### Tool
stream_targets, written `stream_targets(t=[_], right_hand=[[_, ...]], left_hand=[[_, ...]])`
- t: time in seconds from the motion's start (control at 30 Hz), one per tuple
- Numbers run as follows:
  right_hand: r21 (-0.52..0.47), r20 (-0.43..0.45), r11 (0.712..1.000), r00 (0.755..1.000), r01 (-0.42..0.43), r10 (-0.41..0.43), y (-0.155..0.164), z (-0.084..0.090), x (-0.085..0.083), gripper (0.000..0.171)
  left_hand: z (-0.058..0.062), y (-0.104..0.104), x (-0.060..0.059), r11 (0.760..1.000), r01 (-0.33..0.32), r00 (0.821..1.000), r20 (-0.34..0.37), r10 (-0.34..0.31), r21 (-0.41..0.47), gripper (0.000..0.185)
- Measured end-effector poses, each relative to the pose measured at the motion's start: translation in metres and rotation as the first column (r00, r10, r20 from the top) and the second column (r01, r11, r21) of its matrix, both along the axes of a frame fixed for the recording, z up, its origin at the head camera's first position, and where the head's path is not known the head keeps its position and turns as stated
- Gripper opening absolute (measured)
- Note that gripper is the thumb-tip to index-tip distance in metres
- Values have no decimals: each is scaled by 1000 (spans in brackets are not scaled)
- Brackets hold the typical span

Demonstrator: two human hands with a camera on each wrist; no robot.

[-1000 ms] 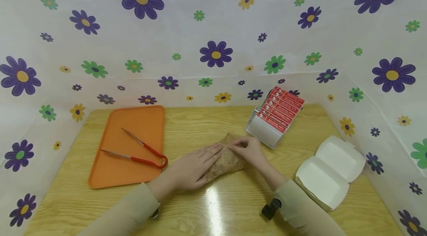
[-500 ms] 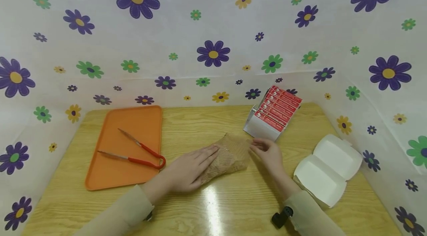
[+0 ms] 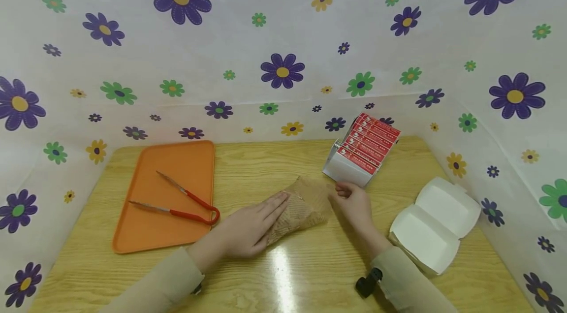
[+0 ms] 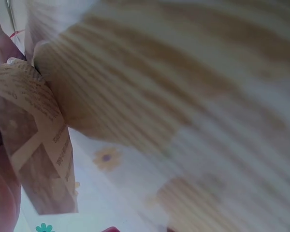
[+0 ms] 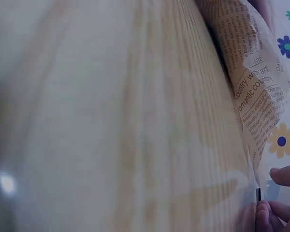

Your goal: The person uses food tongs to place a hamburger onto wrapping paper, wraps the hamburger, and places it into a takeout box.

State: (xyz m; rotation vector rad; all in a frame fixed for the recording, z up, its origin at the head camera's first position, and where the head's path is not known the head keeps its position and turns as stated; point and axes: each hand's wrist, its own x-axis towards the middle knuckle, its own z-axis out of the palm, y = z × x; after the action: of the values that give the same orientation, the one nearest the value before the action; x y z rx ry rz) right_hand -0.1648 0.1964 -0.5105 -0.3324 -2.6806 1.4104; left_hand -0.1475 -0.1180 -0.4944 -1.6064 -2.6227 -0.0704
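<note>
A parcel wrapped in brown newsprint paper (image 3: 305,204) lies mid-table. My left hand (image 3: 266,214) rests flat on its left half, fingers straight and pressing down. My right hand (image 3: 340,189) sits at the parcel's right corner, fingers loosely curled just below the red-and-white box. In the left wrist view the paper (image 4: 38,140) fills the left edge. In the right wrist view the paper (image 5: 251,82) runs down the right side, with my fingertips (image 5: 285,176) at its lower end. Whether they pinch anything is unclear.
An orange tray (image 3: 146,234) with red-handled tongs (image 3: 186,204) lies on the left of the wooden table (image 3: 283,165). A red-and-white box of packets (image 3: 361,153) stands behind the parcel. An open white clamshell box (image 3: 436,224) sits at the right. Flowered sheets wall the table.
My right hand came off the top of the parcel, moved right toward the red-and-white box, then settled at the parcel's right corner. My left hand stayed flat on the paper.
</note>
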Motion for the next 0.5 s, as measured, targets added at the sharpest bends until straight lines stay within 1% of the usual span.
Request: stream_targets(t=[0.13,0.23,0.4,0.5], right_hand=[[73,21,997,1000,-5,3,-2,2,-3,34],[104,40,995,999,-1,-3,-4,2,-4,32],[98,75,995,997,27,-34,-6,2,-7,30],[117,76,993,996,28,-37,-7,3,-8,29]], left_hand=[[1,1,1,1000,-12,1000,19,12,3,78],[2,2,1,1000,-11,1000,14,11,12,79],[2,1,1,1000,-7,1000,8,7,25,77],[3,0,1,1000,-11,1000,24,10,22,77]])
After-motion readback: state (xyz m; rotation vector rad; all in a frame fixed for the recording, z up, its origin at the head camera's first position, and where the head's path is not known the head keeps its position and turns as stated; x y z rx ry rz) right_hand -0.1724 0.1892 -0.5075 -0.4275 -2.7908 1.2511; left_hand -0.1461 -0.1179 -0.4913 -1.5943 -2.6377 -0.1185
